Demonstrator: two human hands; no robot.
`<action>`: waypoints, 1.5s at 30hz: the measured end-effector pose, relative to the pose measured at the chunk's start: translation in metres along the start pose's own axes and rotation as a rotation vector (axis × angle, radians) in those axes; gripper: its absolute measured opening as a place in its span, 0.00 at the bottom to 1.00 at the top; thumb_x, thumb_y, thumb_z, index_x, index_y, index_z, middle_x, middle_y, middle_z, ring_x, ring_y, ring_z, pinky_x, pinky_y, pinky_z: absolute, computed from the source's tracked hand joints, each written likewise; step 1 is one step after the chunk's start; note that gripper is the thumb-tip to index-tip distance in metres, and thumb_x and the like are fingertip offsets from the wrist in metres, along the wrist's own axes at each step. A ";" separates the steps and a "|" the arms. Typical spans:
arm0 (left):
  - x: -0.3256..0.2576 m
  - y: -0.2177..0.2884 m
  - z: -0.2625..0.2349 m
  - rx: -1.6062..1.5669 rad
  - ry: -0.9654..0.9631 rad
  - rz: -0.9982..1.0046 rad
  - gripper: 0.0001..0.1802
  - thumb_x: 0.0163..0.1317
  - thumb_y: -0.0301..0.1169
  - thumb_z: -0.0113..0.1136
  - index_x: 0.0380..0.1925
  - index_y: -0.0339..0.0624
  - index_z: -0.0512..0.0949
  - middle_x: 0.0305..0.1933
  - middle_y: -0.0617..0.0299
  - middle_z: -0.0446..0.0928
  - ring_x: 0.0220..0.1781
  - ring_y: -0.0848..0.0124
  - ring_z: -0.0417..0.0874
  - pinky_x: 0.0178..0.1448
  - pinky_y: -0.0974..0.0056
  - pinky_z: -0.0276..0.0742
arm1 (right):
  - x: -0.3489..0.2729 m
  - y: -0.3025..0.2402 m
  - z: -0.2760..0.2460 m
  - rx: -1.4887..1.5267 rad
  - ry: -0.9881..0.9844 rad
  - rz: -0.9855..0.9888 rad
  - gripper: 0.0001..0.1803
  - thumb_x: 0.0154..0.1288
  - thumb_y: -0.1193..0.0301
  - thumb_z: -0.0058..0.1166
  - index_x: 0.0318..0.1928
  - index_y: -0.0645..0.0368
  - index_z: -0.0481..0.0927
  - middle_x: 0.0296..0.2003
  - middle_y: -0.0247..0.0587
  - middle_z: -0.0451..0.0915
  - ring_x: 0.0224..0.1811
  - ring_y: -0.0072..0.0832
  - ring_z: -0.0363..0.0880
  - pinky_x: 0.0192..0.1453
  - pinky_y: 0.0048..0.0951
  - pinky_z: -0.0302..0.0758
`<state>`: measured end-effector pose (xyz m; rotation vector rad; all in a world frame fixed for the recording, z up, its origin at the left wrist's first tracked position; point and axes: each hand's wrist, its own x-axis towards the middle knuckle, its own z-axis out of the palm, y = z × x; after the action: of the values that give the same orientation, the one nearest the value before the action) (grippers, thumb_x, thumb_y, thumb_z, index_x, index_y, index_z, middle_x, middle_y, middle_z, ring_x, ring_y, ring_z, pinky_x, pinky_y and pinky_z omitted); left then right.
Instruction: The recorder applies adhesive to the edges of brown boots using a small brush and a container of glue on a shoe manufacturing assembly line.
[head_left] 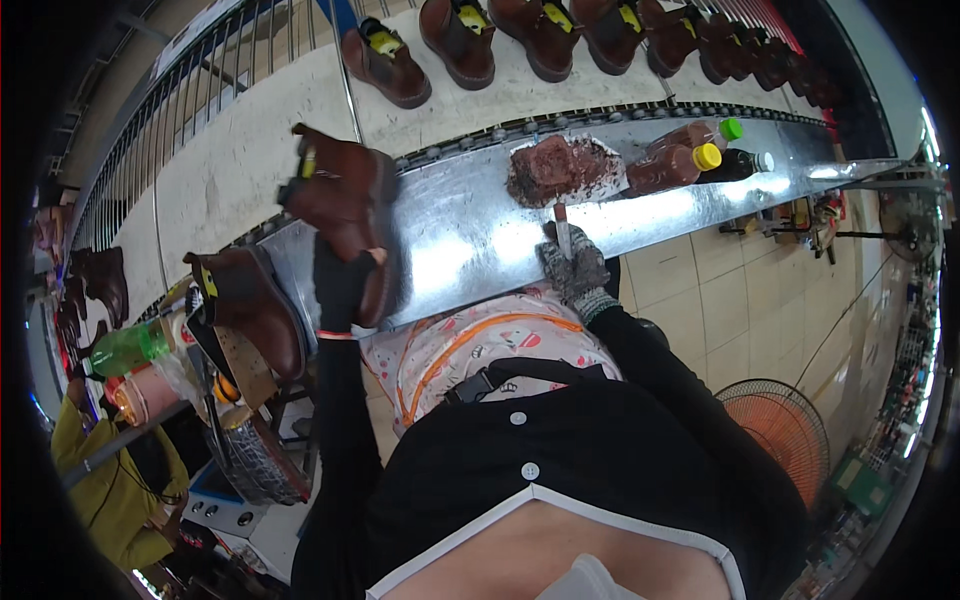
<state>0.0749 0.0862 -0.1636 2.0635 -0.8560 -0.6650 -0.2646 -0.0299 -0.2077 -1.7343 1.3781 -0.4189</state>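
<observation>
My left hand [342, 285], in a black sleeve and glove, is closed around a dark brown ankle boot [345, 195], lifted over the metal ledge and tilted. A second brown boot [258, 310] is just to its left. My right hand [575, 265] wears a speckled grey knit glove. Its fingers are closed on a slim pale tool with a brown tip [563, 228], possibly a brush. The tip points at a brown-stained, sponge-like block [562, 168] on a smeared white sheet. Which part of the boot faces the tool cannot be made out.
Brown liquid fills a yellow-capped bottle [668, 168] beside the block; green-capped and dark bottles stand by it. Behind the metal ledge [450, 240] runs a pale conveyor [240, 170] carrying a row of boots [535, 40]. An orange fan [775, 430] is low right; a person in yellow-green [120, 490] is lower left.
</observation>
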 end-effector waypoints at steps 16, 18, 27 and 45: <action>0.002 0.009 0.013 -0.663 -0.141 -0.056 0.28 0.68 0.42 0.45 0.63 0.38 0.59 0.51 0.62 0.71 0.48 0.76 0.72 0.54 0.68 0.69 | -0.003 -0.030 -0.031 0.167 -0.307 0.429 0.31 0.56 0.61 0.56 0.58 0.59 0.66 0.42 0.48 0.78 0.40 0.36 0.78 0.47 0.34 0.73; 0.026 0.017 0.019 -0.830 -0.142 0.061 0.31 0.68 0.48 0.40 0.63 0.36 0.58 0.60 0.52 0.67 0.57 0.71 0.71 0.56 0.70 0.65 | -0.001 -0.036 -0.040 -0.159 -0.301 0.204 0.33 0.57 0.60 0.56 0.61 0.58 0.62 0.49 0.51 0.75 0.50 0.40 0.75 0.55 0.35 0.70; 0.122 0.042 0.050 -0.865 -0.650 0.072 0.39 0.64 0.62 0.30 0.29 0.35 0.78 0.32 0.53 0.78 0.37 0.66 0.76 0.49 0.63 0.69 | -0.003 -0.066 -0.066 0.117 -0.360 0.245 0.35 0.62 0.68 0.51 0.66 0.50 0.52 0.44 0.49 0.76 0.37 0.36 0.78 0.40 0.32 0.76; 0.052 0.091 -0.011 -1.076 -0.818 0.986 0.44 0.64 0.63 0.16 0.14 0.43 0.74 0.18 0.63 0.73 0.27 0.71 0.69 0.51 0.63 0.58 | -0.034 -0.069 -0.053 0.540 -0.217 0.204 0.16 0.62 0.74 0.51 0.50 0.67 0.71 0.29 0.40 0.78 0.21 0.21 0.75 0.25 0.21 0.74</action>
<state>0.0849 0.0101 -0.0916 0.2593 -1.3655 -1.0463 -0.2703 -0.0191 -0.1154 -1.1504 1.1391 -0.4266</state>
